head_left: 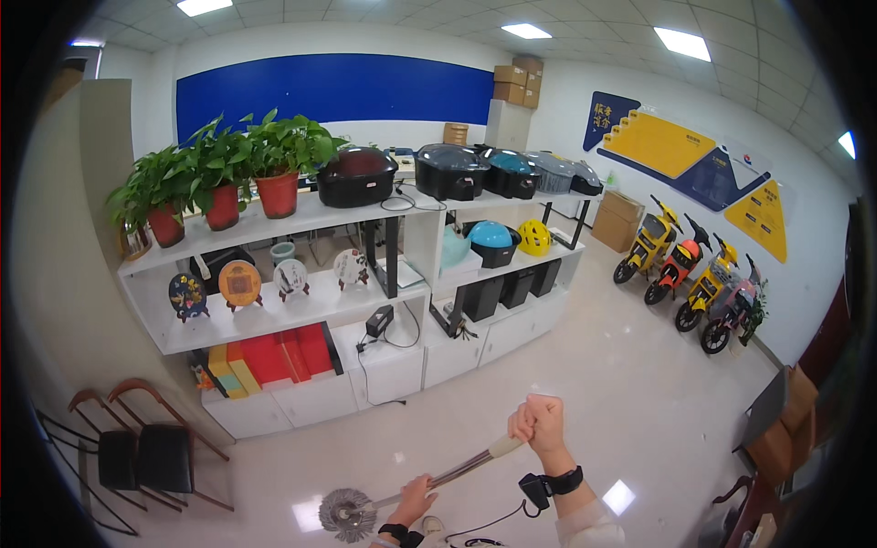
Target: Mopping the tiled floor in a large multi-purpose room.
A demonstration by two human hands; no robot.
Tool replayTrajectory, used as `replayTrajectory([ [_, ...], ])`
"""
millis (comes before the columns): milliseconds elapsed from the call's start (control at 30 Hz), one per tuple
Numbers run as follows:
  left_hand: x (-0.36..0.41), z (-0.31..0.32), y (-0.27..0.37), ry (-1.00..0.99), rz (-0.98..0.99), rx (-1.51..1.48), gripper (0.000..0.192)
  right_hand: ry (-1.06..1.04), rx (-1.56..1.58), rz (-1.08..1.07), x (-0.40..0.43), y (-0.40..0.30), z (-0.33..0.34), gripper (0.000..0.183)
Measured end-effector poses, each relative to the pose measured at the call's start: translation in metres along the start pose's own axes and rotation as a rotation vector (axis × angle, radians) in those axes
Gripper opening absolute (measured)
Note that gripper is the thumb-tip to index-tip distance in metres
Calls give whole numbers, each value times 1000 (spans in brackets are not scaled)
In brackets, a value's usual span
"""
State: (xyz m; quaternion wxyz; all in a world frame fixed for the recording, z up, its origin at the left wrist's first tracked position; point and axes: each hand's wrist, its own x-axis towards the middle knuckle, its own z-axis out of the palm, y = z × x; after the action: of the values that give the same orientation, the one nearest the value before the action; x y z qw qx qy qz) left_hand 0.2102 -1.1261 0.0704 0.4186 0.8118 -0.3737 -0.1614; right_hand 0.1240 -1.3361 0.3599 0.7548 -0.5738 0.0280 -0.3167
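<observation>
A mop (463, 468) with a metal pole and a cream grip slants across the view in front of me. Around the end of the grip, at the upper right, my right hand (541, 423) is closed in a fist. Lower on the pole, close to the mop head, my left hand (413, 501) wraps round it. The round mop head (348, 515) of grey strings is at the lower left, over the glossy floor (521, 370); whether it touches the tiles is unclear. Black bands with devices sit on both wrists, and a cable hangs from the right one.
A white shelf unit (315, 404) ahead carries potted plants (223, 205), scooter boxes (356, 179) and helmets (534, 236). A cable (384, 402) trails from it onto the floor. Chairs (164, 455) stand left, scooters (706, 294) far right, a cardboard box (616, 220) behind them.
</observation>
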Motion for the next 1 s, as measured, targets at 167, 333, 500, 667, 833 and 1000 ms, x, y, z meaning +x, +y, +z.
replayTrajectory([
  [167, -92, -6, -44, 65, -80, 88, 38, -19, 32, 136, -55, 44, 24, 46],
  [333, -190, 2, -116, 194, -160, 109, 58, -186, 160, 467, -126, 104, 39, 42],
  [500, -255, 11, -114, 180, -215, 301, 86, -361, 190, 554, -179, 109, 48, 41],
  [667, -259, 39, -84, 167, -503, 249, 85, -432, 156, 582, -205, 85, 26, 42],
  [833, -235, 109, -28, 339, -239, 393, 74, -233, -26, 491, -221, 31, -45, 41],
  [1000, -163, 166, 85, 118, 92, 201, 77, -56, -130, 181, -221, -83, -131, 41],
])
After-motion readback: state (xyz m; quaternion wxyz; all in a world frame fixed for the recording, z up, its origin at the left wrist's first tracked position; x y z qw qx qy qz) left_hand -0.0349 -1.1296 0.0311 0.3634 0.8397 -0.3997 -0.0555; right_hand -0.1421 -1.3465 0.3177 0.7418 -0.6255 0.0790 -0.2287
